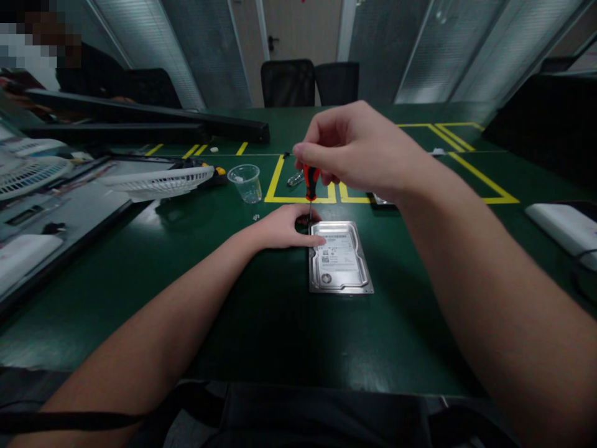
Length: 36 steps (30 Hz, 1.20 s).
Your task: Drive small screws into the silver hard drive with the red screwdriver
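Observation:
A silver hard drive [342, 258] with a white label lies flat on the green table, in front of me. My left hand [289, 227] grips its far left corner, with the thumb resting on the label and the other fingers partly hidden along the side. Above that same corner, my right hand [338, 146] is closed round the top of a red and black screwdriver [311, 183]. The screwdriver stands upright, and its thin shaft reaches down to the drive's far left corner. Whether the tip sits in a screw is too small to tell.
A clear plastic cup [245, 183] stands left of the drive, with tiny screws [256, 217] near it. White fan grilles [158, 180] and a dark panel [69, 218] lie at left. A white device [559, 227] is at right. Another person [97, 71] sits far left.

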Motion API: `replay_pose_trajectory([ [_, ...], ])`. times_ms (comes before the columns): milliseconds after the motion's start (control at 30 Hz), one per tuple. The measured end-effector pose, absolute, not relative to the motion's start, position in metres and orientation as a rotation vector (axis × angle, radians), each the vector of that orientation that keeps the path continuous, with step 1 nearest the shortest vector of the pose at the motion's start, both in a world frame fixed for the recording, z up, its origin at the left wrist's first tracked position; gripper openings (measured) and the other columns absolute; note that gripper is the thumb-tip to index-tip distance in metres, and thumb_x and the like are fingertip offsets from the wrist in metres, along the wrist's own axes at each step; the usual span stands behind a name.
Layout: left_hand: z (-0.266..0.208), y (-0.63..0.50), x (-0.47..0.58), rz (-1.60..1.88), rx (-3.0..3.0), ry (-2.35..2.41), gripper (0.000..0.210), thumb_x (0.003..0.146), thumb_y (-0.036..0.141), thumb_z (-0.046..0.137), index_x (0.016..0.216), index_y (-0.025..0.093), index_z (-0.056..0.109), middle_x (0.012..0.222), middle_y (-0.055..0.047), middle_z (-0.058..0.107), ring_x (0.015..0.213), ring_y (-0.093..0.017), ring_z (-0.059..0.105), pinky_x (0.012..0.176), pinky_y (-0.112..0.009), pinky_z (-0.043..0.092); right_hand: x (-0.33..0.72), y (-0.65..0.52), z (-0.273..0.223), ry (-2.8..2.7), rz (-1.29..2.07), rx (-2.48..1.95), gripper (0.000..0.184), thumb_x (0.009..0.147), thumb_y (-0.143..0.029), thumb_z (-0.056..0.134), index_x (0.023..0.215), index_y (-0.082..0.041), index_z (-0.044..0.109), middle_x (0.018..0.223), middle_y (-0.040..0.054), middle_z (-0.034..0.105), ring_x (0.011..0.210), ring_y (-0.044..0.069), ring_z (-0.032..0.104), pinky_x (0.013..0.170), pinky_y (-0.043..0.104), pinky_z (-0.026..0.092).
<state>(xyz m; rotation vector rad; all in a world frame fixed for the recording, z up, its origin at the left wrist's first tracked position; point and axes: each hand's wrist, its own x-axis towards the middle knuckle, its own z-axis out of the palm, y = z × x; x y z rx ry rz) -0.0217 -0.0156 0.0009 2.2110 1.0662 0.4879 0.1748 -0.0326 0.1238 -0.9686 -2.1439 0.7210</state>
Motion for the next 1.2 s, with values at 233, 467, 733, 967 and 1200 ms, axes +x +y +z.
replay_pose_trajectory([
  [233, -0.0014, -0.0137, -0.022, 0.506, 2.194, 1.045, 0.06, 0.079, 0.061, 0.085, 0.119, 0.018, 0.071, 0.124, -0.012, 0.076, 0.111, -0.029, 0.072, 0.1, -0.044, 0.056, 0.1741, -0.0328, 0.1237, -2.074, 0.803, -0.946, 0.016, 0.098, -0.009, 0.068, 0.09, -0.023, 0.067, 0.085, 0.0013, 0.079, 0.054, 0.012, 0.056, 0.046, 0.026, 0.037],
  [467, 0.0008, -0.0162, -0.0211, 0.504, 2.193, 1.046, 0.06, 0.079, 0.059, 0.085, 0.12, 0.018, 0.071, 0.125, -0.012, 0.075, 0.111, -0.029, 0.071, 0.101, -0.044, 0.056, 0.1756, -0.0302, 0.1212, -2.136, 0.787, -0.897, 0.029, 0.109, -0.026, 0.06, 0.082, -0.022, 0.068, 0.078, 0.0024, 0.072, 0.057, 0.013, 0.062, 0.048, 0.024, 0.041],
  [733, -0.0008, -0.0155, -0.0213, 0.489, 2.21, 1.071, 0.062, 0.079, 0.061, 0.084, 0.121, 0.018, 0.072, 0.125, -0.013, 0.075, 0.111, -0.03, 0.071, 0.1, -0.044, 0.056, 0.1731, -0.027, 0.1207, -2.044, 0.864, -1.002, 0.026, 0.108, -0.017, 0.055, 0.088, -0.024, 0.07, 0.079, 0.0022, 0.072, 0.06, 0.016, 0.065, 0.052, 0.026, 0.048],
  [967, 0.003, -0.0171, -0.0204, 0.487, 2.199, 1.059, 0.06, 0.08, 0.059, 0.085, 0.121, 0.017, 0.071, 0.126, -0.012, 0.075, 0.113, -0.029, 0.071, 0.102, -0.044, 0.056, 0.1757, -0.0321, 0.124, -2.097, 0.679, -1.013, 0.019, 0.099, -0.024, 0.074, 0.081, -0.022, 0.067, 0.084, 0.0051, 0.074, 0.068, 0.017, 0.067, 0.054, 0.027, 0.046],
  [1200, 0.0012, -0.0159, -0.0209, 0.495, 2.206, 1.053, 0.059, 0.08, 0.06, 0.084, 0.119, 0.018, 0.072, 0.125, -0.012, 0.076, 0.111, -0.029, 0.072, 0.101, -0.044, 0.056, 0.1764, -0.0317, 0.1236, -2.068, 0.768, -0.952, 0.02, 0.087, -0.004, 0.069, 0.084, -0.023, 0.065, 0.089, 0.0038, 0.078, 0.059, 0.014, 0.058, 0.046, 0.025, 0.038],
])
